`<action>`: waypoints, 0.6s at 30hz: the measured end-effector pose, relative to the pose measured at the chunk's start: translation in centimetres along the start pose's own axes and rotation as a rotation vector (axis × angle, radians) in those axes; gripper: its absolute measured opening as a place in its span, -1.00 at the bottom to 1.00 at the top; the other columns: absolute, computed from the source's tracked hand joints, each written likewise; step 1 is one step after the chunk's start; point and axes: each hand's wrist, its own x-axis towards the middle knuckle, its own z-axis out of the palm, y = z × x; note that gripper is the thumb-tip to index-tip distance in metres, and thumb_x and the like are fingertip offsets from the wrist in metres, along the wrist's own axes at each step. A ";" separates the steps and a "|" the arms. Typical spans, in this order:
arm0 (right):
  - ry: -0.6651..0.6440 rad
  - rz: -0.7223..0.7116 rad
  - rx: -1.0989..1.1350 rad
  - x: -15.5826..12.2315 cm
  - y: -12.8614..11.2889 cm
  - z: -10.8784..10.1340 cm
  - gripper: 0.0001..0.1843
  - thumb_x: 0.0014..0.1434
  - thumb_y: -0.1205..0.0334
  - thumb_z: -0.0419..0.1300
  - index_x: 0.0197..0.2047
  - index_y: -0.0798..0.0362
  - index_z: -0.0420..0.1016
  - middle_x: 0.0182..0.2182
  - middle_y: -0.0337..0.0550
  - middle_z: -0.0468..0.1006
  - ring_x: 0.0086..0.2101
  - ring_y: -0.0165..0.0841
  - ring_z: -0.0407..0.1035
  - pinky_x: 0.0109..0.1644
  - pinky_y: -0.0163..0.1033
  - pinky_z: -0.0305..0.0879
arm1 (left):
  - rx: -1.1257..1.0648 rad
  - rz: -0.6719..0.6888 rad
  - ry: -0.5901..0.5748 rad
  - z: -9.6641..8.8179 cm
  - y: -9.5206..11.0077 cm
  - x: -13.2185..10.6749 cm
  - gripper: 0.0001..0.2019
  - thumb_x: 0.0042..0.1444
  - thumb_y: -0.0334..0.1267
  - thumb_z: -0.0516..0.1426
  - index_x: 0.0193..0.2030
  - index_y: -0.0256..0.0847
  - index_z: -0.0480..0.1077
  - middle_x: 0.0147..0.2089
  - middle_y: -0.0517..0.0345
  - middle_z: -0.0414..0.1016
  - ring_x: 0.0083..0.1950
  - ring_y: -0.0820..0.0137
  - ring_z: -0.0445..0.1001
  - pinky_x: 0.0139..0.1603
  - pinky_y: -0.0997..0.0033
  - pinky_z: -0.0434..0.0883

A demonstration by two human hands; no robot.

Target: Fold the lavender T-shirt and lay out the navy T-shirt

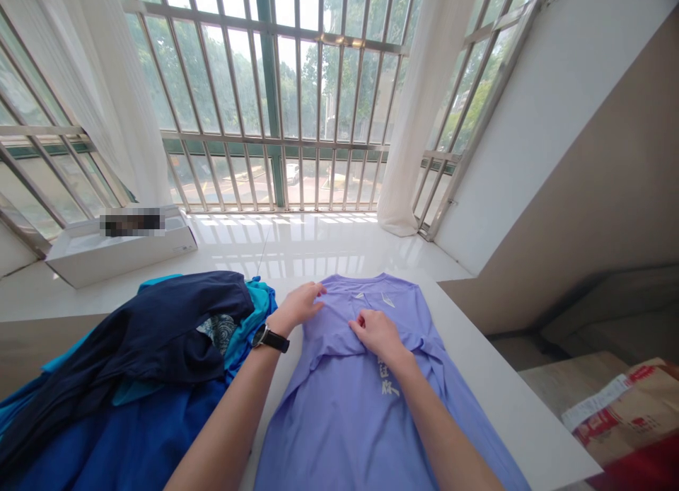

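A purple shirt [339, 413] lies spread on the white ledge, its collar toward the window. Pale lettering and small marks show on its front, and a fold of cloth runs across the chest. My left hand [302, 305], with a black-strapped watch on the wrist, rests at the shirt's left shoulder, thumb and fingers apart. Over the chest, my right hand [378, 333] has its fingers curled in against the cloth, pinching it; the fingertips are partly hidden. Beside my left forearm is a heap of dark navy and blue clothes [175, 335].
A white open box [122, 254] stands on the ledge [297, 247] at the back left. Behind are a barred window [273, 109] and white curtains [406, 123]. A brown paper bag [631, 413] sits lower right, beyond the ledge's edge.
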 end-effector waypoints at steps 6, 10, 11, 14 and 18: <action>-0.018 0.004 0.004 0.1 0.1 0.0 -0.71 0.24 0.01 0.11 -0.31 -0.01 0.55 -0.33 -0.14 0.64 -0.28 -0.30 0.50 -0.31 -0.32 0.16 | -0.023 0.044 -0.306 -0.7 2.1 -0.6 -0.84 -0.10 -0.23 0.28 -0.33 -0.19 0.57 -0.35 0.13 0.58 -0.35 0.33 0.51 -0.38 0.47 0.36; -0.022 0.006 0.004 0.1 0.1 0.1 -0.71 0.24 0.01 0.11 -0.30 -0.01 0.56 -0.33 -0.14 0.64 -0.29 -0.31 0.50 -0.32 -0.32 0.16 | 0.012 -0.038 -0.413 -1.4 3.1 -1.1 -0.77 -0.19 -0.15 0.34 -0.36 -0.18 0.58 -0.37 0.13 0.58 -0.38 0.32 0.49 -0.44 0.46 0.33; -0.022 0.007 0.003 0.1 0.1 0.1 -0.71 0.24 0.01 0.11 -0.30 0.00 0.55 -0.34 -0.14 0.64 -0.29 -0.31 0.50 -0.33 -0.32 0.15 | 0.016 -0.056 -0.435 -1.6 3.3 -1.2 -0.76 -0.21 -0.14 0.35 -0.37 -0.17 0.58 -0.38 0.14 0.58 -0.39 0.32 0.49 -0.45 0.46 0.32; -0.018 0.003 0.002 0.1 0.2 0.1 -0.70 0.25 0.01 0.10 -0.30 0.00 0.55 -0.34 -0.14 0.64 -0.29 -0.31 0.50 -0.33 -0.32 0.15 | 0.004 -0.103 -0.484 -1.8 3.5 -1.4 -0.75 -0.26 -0.12 0.36 -0.41 -0.18 0.56 -0.42 0.16 0.56 -0.41 0.32 0.48 -0.46 0.45 0.32; -0.016 -0.001 0.001 0.0 0.2 0.1 -0.71 0.25 0.01 0.10 -0.30 -0.01 0.55 -0.34 -0.14 0.64 -0.29 -0.31 0.50 -0.33 -0.32 0.15 | -0.036 -0.123 -0.512 -1.5 3.1 -1.2 -0.75 -0.29 -0.11 0.36 -0.46 -0.19 0.54 -0.49 0.18 0.53 -0.44 0.35 0.47 -0.45 0.47 0.32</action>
